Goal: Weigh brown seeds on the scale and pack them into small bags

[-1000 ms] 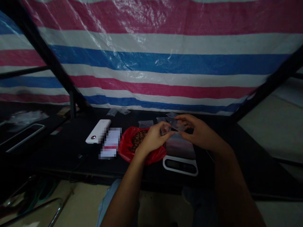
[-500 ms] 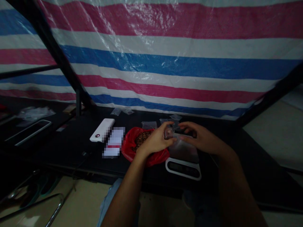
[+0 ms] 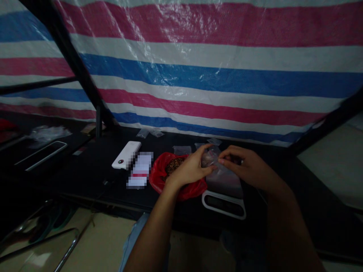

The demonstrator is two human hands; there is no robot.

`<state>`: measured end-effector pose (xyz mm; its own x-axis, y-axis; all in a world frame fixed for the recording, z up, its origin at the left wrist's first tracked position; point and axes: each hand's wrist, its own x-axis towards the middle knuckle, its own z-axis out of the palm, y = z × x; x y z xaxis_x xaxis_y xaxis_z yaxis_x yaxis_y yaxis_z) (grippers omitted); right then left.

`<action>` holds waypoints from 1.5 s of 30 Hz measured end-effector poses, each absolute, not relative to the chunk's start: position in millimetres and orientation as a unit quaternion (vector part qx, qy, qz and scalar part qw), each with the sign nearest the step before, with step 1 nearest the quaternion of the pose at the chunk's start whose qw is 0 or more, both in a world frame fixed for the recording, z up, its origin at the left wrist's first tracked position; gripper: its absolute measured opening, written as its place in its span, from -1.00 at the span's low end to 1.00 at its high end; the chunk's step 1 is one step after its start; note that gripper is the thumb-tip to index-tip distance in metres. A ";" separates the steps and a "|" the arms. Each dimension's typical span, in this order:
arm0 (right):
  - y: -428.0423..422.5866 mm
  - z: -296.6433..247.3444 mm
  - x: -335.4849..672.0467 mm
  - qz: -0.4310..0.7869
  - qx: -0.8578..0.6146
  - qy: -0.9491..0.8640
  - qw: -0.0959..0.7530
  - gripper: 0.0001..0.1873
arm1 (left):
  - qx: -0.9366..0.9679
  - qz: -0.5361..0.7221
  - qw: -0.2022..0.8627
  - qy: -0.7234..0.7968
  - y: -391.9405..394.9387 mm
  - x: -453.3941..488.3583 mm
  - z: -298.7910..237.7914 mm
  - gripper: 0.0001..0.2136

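My left hand [image 3: 190, 168] curves its thumb and fingers around a small clear plastic bag [image 3: 209, 158]; the bag's contents are too dim to make out. On the other side, my right hand [image 3: 246, 164] is closed in a pinch, its fingertips at the bag's right edge. Both hands are over the metal plate [image 3: 224, 183] of a white-rimmed digital scale [image 3: 204, 200]. Just left of the scale, partly behind my left wrist, lies an open red plastic bag [image 3: 159, 179] with brown, grainy pieces [image 3: 173, 165] inside.
Small clear bags [image 3: 182, 150] lie behind the red bag, with others [image 3: 142, 133] farther back. A white power bank [image 3: 126, 155] and a blurred-out phone [image 3: 140, 170] lie left. A second scale-like frame [image 3: 42, 155] sits far left. Striped sheeting [image 3: 198, 83] and a black frame bar [image 3: 76, 68] rise behind.
My right fingertips have closed from spread apart to a pinch at the clear bag. My left hand stays around the bag. The whole view has shifted slightly.
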<state>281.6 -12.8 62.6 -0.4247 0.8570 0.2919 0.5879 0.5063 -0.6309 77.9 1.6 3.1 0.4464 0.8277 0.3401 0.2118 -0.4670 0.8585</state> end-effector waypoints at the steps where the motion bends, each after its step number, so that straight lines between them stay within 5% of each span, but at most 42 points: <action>1: -13.5 64.9 283.2 0.225 -0.455 -0.806 0.304 -0.81 | 0.754 0.400 0.393 0.341 1.5 77.0 3.6 -0.32; 6: -13.4 72.1 299.3 0.185 -0.525 -0.745 0.368 -0.78 | 0.749 0.401 0.404 0.338 1.9 63.4 7.1 -0.38; 11: -3.2 66.2 328.1 0.045 -0.644 -0.667 0.373 -0.79 | 0.775 0.320 0.325 0.438 1.6 21.0 16.2 -0.85; 19: 25.3 28.8 354.5 0.014 -0.716 -0.676 0.173 -0.75 | 0.791 0.170 0.242 0.536 -4.7 7.2 -0.8 -0.72; 24: 23.1 36.9 353.5 0.009 -0.749 -0.641 0.166 -0.53 | 0.792 0.128 0.208 0.560 -5.2 20.1 -5.7 -0.66; 31: 23.3 39.4 345.4 -0.043 -0.760 -0.628 0.163 -0.70 | 0.784 0.042 0.206 0.584 -11.0 24.4 11.3 -0.59; 36: 34.3 21.6 339.4 0.054 -0.701 -0.704 0.105 -0.73 | 0.775 0.043 0.216 0.592 -11.9 25.6 12.3 -0.62; 45: 1.7 56.5 271.6 0.101 -0.561 -0.782 0.252 -0.75 | 0.776 0.089 0.230 0.580 -7.8 15.9 12.2 -0.70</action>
